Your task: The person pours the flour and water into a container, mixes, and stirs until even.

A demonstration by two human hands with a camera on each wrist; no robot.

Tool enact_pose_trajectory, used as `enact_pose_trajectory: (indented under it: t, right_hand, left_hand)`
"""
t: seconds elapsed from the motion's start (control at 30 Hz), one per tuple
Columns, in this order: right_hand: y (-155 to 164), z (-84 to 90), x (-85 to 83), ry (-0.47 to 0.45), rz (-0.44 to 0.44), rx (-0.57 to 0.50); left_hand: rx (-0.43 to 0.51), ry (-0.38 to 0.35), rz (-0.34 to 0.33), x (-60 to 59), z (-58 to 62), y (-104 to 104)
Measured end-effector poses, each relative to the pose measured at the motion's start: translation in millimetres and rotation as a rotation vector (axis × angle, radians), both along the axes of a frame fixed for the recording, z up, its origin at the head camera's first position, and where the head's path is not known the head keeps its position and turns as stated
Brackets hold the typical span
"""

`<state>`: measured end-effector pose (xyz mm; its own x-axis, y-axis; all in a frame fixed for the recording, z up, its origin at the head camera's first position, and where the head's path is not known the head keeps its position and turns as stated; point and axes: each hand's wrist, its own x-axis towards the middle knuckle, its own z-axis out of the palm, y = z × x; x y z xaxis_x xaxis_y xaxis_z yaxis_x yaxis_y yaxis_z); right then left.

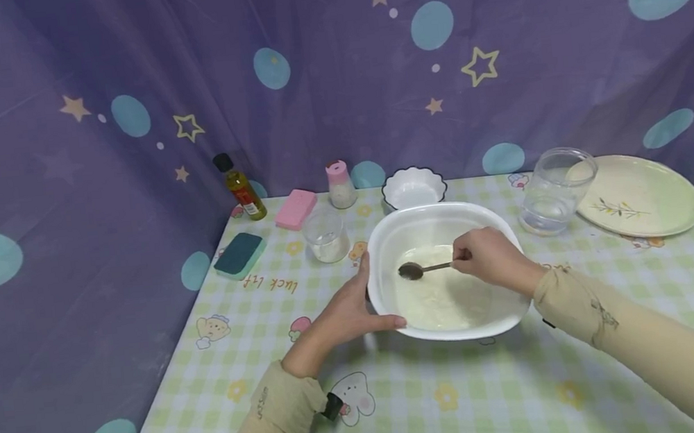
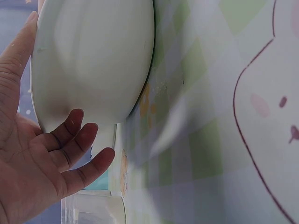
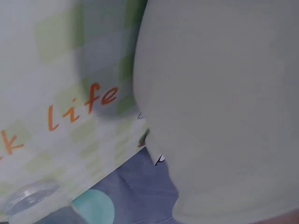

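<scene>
A white basin [image 1: 381, 241] stands on the table with a pale, cream-coloured layer [image 1: 440, 305] spread across its bottom. My left hand [image 1: 346, 310] holds the basin's left side, thumb along the near rim and other fingers against the outer wall; three of those fingertips [image 2: 88, 133] show beneath the rim in the left wrist view. Over the inside of the basin, my right hand [image 1: 492, 258] pinches the handle of a metal spoon [image 1: 411, 271], whose bowl points left just above the pale layer. The right wrist view shows mostly the basin's outer wall [image 3: 219, 102]; that hand's fingers are hidden there.
Behind and left are a clear cup [image 1: 326, 236], a green sponge [image 1: 241, 256], a pink sponge [image 1: 297, 209], an oil bottle [image 1: 241, 192] and a pink-topped shaker [image 1: 340, 186]. A scalloped bowl [image 1: 413, 188], a water jug [image 1: 552, 193] and an oval plate [image 1: 652, 194] line the back right.
</scene>
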<state>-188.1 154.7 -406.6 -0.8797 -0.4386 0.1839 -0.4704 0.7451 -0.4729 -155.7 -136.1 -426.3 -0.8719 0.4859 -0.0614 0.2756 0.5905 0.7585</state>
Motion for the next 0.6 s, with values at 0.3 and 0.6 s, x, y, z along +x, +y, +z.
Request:
enact_pose_trajectory:
  t: [0.3,0.6]
  right_hand:
    - [19.0,9.5,-4.6,0.003,-0.082,0.020]
    - [43.6,30.1,1.5,-0.131,-0.097,0.118]
  left_hand:
    - [0.013,-0.002,-0.001,0.5,1.0,0.0]
    - [0.013,-0.004,-0.004,0.0,-0.2,-0.3]
